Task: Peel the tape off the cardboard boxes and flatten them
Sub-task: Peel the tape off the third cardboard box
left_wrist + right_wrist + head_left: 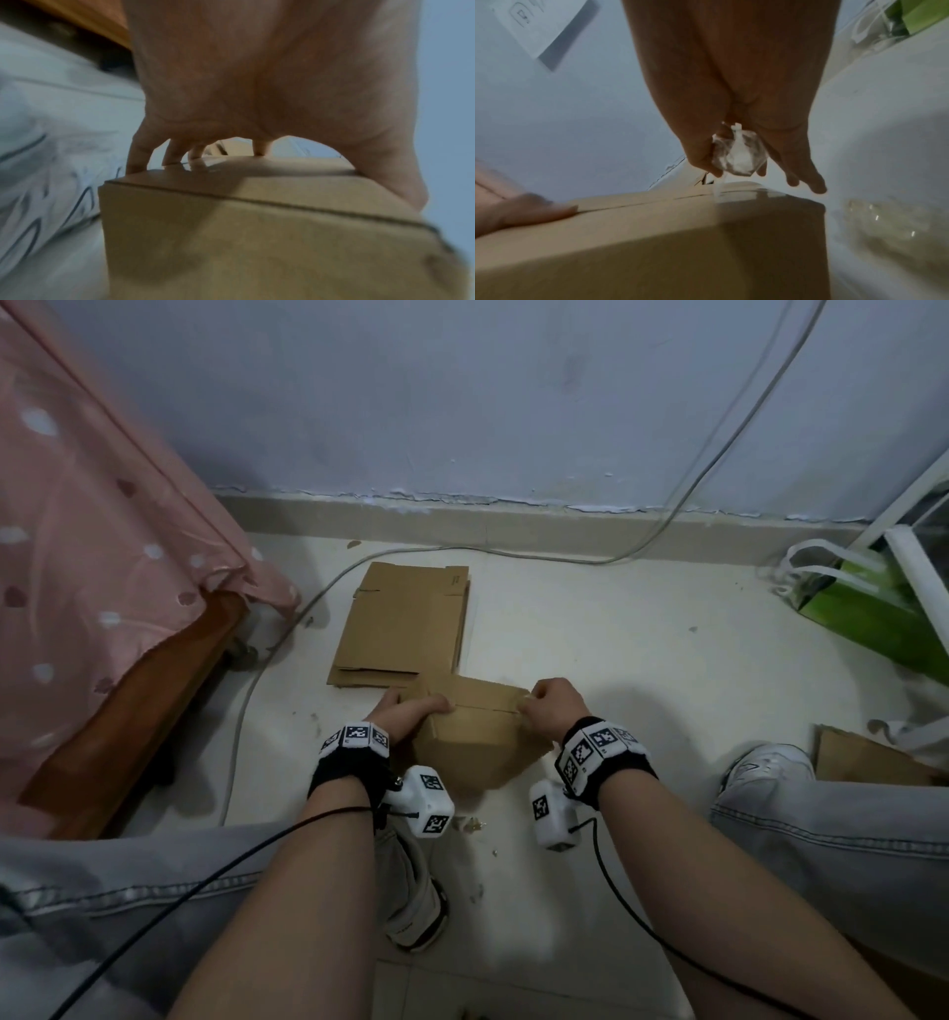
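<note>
The brown cardboard box [475, 737] stands on the pale tiled floor [616, 649] between the person's knees, its top flaps closed along a centre seam. The left hand [405, 711] rests on the top face at the box's left end, fingers spread and their tips pressing down on the cardboard, thumb over the near edge; it braces and grips nothing. The right hand [552, 706] is at the right end of the seam, its thumb and fingers pinching a crumpled wad of clear packing tape [738, 156], from which a thin strand runs down to the box top. A glossy patch at the box's right corner suggests some tape is bonded there, though the blur leaves its extent uncertain. Step in hand, by judgement: peeling the seam tape, near its end. The next move likely calls for a steady pull to the right and away, with the left hand holding the box down, then discarding the wad and opening the flaps to collapse the box. A stack of flattened brown cardboard sheets [405, 629] lies just beyond, touching the box's far left corner. 1 further piece of cardboard [862, 760] lies at the right, beside the person's white shoe [765, 765].
</note>
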